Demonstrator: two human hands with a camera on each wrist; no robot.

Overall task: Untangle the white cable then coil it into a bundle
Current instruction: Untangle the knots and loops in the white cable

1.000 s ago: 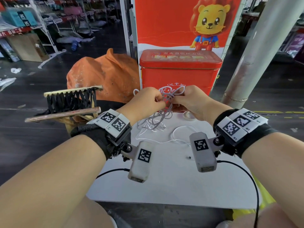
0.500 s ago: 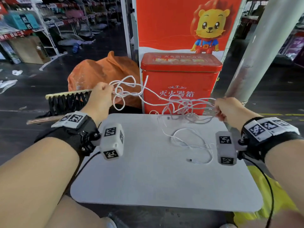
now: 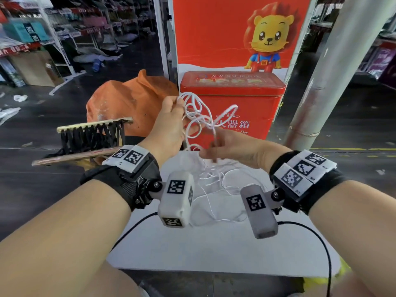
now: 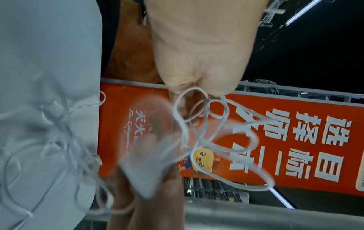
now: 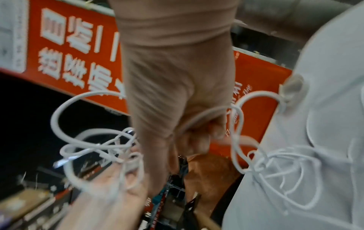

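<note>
Both hands have swung back together after stretching the white cable [image 3: 198,116] wide. Now the left hand [image 3: 170,125] is raised before the red tin box [image 3: 246,97], fingers pinching a cluster of loops, probably so the snarl hangs open. Lower, the right hand [image 3: 231,147] curls round a strand and seems to be teasing it free. Loose cable trails down onto the white tabletop [image 3: 214,249], still knotted, with coiling not yet begun.

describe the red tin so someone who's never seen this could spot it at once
Start at the tall red poster with the cartoon lion. Directly below it, just past the white table, stands the red tin. Unlike the crumpled orange sack on its left, it is boxy, lidded and printed with white characters.
</note>
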